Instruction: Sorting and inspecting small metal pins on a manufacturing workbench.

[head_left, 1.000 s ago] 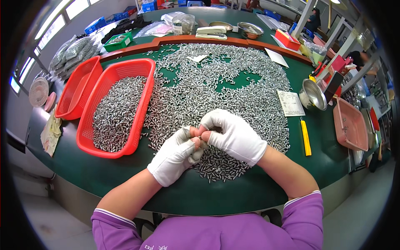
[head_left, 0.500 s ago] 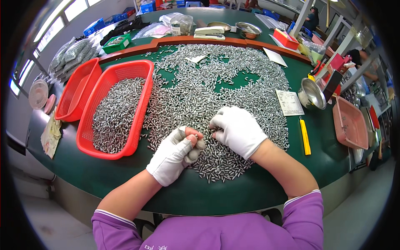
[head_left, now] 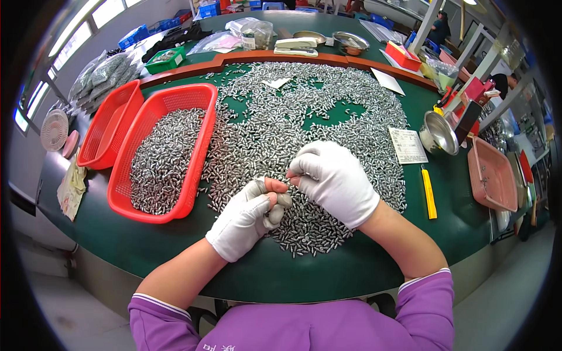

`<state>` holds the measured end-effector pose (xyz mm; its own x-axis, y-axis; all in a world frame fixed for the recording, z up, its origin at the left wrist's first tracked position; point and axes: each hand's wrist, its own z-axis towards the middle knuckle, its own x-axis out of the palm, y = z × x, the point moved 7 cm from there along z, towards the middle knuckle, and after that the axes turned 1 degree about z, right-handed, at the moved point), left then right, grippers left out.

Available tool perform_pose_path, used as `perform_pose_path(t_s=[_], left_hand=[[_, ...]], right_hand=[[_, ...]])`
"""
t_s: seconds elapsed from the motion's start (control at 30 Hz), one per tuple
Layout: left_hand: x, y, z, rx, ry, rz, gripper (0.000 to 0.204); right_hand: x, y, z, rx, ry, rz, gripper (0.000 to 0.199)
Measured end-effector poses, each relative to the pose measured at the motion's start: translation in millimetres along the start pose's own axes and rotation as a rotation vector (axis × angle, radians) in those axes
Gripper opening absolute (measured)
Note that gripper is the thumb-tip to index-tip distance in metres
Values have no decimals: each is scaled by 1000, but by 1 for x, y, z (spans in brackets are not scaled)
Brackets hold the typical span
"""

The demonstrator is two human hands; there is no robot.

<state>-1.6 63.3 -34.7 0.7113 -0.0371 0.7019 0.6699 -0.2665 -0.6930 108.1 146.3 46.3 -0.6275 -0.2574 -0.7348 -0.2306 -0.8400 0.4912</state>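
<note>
A wide layer of small silver bullet-shaped metal pieces (head_left: 257, 146) covers the middle of the green table. Over its near part, my left hand (head_left: 252, 213), in a white glove with bare thumb and fingertip, is closed with curled fingers; whatever lies inside is hidden. My right hand (head_left: 336, 181), gloved in white with bare fingertips, pinches what looks like one small metal piece just beside the left fingertips. To the left, a red perforated basket (head_left: 202, 152) holds a heap of the same pieces.
An empty-looking red basket (head_left: 105, 131) stands farther left. At right are a paper slip (head_left: 408, 145), a yellow cutter (head_left: 428, 194), a steel bowl (head_left: 439, 133) and a pink tray (head_left: 493, 175). A raised brown wooden edge (head_left: 257, 57) borders the far side.
My right hand has lifted slightly off the pieces and moved its fingertips left, toward my left hand. The left hand has barely moved.
</note>
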Motion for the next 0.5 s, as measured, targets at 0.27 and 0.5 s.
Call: perform_pose_path(t_s=[0.27, 0.5], left_hand=[[-1, 0, -1, -5, -69, 110, 29], [-7, -1, -2, -15, -136, 144, 19]], right_hand=[[-2, 17, 2, -124, -7, 185, 10], [5, -6, -4, 54, 95, -202, 17]])
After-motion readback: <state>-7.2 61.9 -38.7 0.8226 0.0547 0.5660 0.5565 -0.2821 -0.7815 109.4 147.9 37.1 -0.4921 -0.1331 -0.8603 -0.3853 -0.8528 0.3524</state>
